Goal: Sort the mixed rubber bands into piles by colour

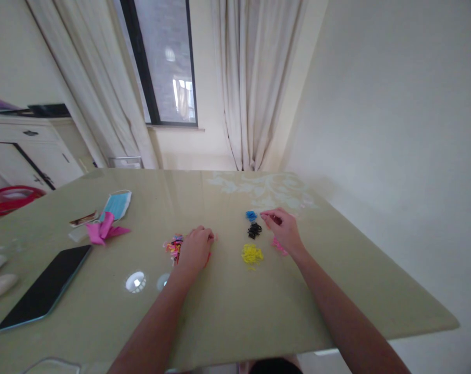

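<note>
My left hand point(195, 248) rests low over a mixed pile of small coloured pieces point(175, 247) that look like little rubber bands. Its fingers are curled down and together, and their tips are hidden. To the right, my right hand point(283, 226) has thumb and fingers pinched just beside a small blue pile point(251, 215); anything in the pinch is too small to name. Nearer me lie a black pile point(254, 230) and a larger yellow pile point(252, 254) of similar pieces. A pink pile point(279, 246) shows partly beneath my right wrist.
On the left of the glossy table point(227, 322) lie a dark tablet point(46, 285), a bright pink folded item point(106, 229) and a blue face mask point(117, 205). A wall point(407, 156) runs along the right side. A red chair point(15, 200) stands at far left.
</note>
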Motion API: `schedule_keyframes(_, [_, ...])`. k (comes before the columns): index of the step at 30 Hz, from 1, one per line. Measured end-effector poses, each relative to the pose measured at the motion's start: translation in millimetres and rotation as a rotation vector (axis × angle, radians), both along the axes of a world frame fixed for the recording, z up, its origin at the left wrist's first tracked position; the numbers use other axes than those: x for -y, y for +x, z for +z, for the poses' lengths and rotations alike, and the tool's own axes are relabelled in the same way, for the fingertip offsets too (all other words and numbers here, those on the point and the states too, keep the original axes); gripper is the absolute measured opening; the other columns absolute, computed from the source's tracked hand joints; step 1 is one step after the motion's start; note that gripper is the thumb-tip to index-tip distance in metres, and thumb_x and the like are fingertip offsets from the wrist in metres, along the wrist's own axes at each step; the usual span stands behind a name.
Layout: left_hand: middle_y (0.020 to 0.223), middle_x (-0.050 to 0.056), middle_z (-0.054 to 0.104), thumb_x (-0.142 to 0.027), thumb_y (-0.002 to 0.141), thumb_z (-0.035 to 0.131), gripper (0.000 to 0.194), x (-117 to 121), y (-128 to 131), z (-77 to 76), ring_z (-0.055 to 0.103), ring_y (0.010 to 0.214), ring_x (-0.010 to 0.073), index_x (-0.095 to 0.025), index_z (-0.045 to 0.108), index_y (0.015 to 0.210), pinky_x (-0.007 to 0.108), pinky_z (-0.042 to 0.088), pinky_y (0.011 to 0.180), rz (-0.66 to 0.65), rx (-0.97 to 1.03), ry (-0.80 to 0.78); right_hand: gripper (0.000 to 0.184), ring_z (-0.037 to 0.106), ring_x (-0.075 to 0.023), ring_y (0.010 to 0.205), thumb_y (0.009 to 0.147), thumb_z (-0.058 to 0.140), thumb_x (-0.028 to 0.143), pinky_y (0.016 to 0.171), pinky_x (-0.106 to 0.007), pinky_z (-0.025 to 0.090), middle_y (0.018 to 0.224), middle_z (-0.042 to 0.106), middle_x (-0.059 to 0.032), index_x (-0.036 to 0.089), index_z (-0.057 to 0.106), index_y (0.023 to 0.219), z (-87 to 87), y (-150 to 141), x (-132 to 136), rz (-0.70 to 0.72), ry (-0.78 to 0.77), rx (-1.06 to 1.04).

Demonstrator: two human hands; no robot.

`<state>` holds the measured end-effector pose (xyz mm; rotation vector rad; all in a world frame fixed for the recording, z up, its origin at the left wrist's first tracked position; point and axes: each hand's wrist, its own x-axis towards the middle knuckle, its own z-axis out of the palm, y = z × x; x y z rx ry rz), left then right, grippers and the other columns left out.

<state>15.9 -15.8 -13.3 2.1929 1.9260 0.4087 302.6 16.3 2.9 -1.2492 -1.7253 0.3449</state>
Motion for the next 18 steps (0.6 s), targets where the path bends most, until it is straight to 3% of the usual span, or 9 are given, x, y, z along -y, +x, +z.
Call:
schedule_keyframes(3, [0.103,0.011,0.073,-0.018,0.098,0.053,0.023,-4,1,-3.0,0.068,0.101,0.0262,-0.018,0.076,0.097,0.035,0.047,0.091,-0.007,0.026,0.008,0.023,0.058,-0.0164,0.070,0.095,0.066,0.034,0.069,-0.029,0.045,0.078,0.065,-0.0036,0.017,0.080,0.089,-8.1,-1,-23,0.010,-0.058,0.214])
schedule_keyframes(10, [0.106,0.014,0.072,-0.015,0.100,0.047,0.025,-5,4,-5.1,0.066,0.105,0.0273,-0.015,0.071,0.097,0.037,0.046,0.093,-0.003,0.149,0.056,0.013,0.059,-0.0158,0.073,0.088,0.073,0.022,0.071,-0.027,0.044,0.079,0.066,-0.0033,0.019,0.078,0.076,-14.8,-8,-60,0.025,-0.076,0.338])
schedule_keyframes(14, [0.102,0.016,0.074,-0.013,0.095,0.051,0.020,-6,5,-3.3,0.068,0.100,0.0284,-0.016,0.070,0.089,0.039,0.049,0.090,0.003,0.271,0.055,0.014,0.061,-0.0179,0.074,0.089,0.072,0.025,0.071,-0.029,0.046,0.079,0.067,-0.0047,0.020,0.079,0.078,-15.9,-2,-57,-0.021,-0.058,0.327])
schedule_keyframes(18, [0.098,0.011,0.077,-0.017,0.094,0.054,0.016,-6,10,0.5,0.071,0.094,0.0245,-0.017,0.069,0.091,0.037,0.053,0.086,-0.031,0.440,0.055,0.023,0.064,-0.0194,0.077,0.096,0.063,0.034,0.074,-0.033,0.049,0.086,0.069,-0.0069,0.020,0.082,0.091,-15.9,7,-36,-0.051,-0.026,0.274])
